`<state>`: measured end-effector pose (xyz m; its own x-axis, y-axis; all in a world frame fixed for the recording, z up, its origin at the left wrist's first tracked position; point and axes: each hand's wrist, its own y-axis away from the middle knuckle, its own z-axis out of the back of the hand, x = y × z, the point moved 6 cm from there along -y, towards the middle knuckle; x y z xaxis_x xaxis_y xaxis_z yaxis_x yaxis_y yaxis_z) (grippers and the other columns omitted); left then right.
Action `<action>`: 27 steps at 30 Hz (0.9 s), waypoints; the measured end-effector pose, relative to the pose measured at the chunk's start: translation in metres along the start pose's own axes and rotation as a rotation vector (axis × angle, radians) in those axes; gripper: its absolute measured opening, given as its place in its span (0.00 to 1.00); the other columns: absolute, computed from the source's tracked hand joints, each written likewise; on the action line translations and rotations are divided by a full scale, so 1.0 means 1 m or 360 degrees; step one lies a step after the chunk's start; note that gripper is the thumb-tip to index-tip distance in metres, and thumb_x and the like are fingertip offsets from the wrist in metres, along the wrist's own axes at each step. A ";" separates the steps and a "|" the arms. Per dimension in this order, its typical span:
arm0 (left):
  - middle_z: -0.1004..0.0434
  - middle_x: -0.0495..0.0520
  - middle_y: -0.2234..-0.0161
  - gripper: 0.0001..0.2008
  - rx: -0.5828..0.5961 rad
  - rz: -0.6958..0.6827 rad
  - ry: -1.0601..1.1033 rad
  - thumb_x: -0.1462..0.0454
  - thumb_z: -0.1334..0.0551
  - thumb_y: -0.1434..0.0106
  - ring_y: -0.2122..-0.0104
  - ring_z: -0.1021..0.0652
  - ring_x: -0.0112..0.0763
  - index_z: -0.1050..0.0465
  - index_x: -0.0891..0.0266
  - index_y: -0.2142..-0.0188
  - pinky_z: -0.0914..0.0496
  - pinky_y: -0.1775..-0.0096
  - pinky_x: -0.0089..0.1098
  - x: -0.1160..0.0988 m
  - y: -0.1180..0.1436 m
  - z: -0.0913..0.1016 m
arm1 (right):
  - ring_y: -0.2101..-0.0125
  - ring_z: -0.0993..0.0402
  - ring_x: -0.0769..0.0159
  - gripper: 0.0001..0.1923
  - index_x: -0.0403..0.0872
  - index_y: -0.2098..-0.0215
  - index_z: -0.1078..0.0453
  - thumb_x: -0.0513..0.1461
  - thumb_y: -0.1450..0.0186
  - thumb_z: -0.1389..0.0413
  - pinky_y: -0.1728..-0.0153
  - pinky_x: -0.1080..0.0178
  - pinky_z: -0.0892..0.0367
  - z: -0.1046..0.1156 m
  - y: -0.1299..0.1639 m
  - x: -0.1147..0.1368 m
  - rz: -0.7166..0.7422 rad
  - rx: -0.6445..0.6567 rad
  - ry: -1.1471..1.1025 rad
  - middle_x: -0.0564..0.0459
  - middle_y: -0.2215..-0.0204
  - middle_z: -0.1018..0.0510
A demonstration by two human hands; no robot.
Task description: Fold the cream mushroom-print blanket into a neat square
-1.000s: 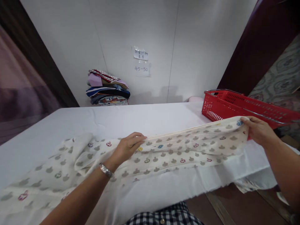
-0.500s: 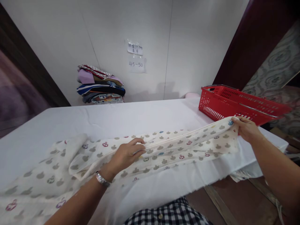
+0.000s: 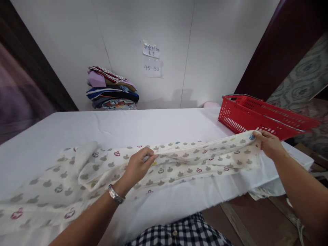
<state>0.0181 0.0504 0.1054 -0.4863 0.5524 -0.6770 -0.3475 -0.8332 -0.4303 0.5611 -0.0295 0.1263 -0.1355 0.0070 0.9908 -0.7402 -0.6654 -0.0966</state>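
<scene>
A long white cloth (image 3: pixel 188 162) printed with grey, red and blue motifs stretches across the near part of the table. My left hand (image 3: pixel 139 164), with a metal bracelet on its wrist, pinches the cloth's upper edge near the middle. At the cloth's right end, my right hand (image 3: pixel 271 144) grips the corner between thumb and fingers. The edge between my two hands is drawn fairly straight and raised a little. To the left of my left hand the cloth lies loose and rumpled, with one part folded over.
A red plastic basket (image 3: pixel 241 114) stands at the table's right end. A stack of folded fabrics (image 3: pixel 112 89) sits at the back left against the wall. Two paper notes (image 3: pixel 152 68) hang on the wall. The table (image 3: pixel 159 124) has a white cover.
My left hand's fingers have closed from a spread pose into a pinch on the cloth's edge. My right hand keeps its grip on the corner. The view has shifted slightly.
</scene>
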 end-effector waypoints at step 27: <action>0.21 0.51 0.62 0.15 0.0504 -0.0084 -0.0586 0.56 0.51 0.33 0.63 0.22 0.33 0.27 0.55 0.59 0.29 0.61 0.30 0.045 0.045 0.011 | 0.77 0.31 0.64 0.15 0.49 0.76 0.25 0.48 0.59 0.35 0.79 0.65 0.35 0.020 -0.017 0.000 -0.0018 0.0077 0.0555 0.49 0.75 0.23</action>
<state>-0.0285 0.0384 0.0625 -0.6927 0.6140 -0.3784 -0.5785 -0.7863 -0.2169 0.5868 -0.0327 0.1298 -0.3507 0.2635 0.8986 -0.7119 -0.6985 -0.0731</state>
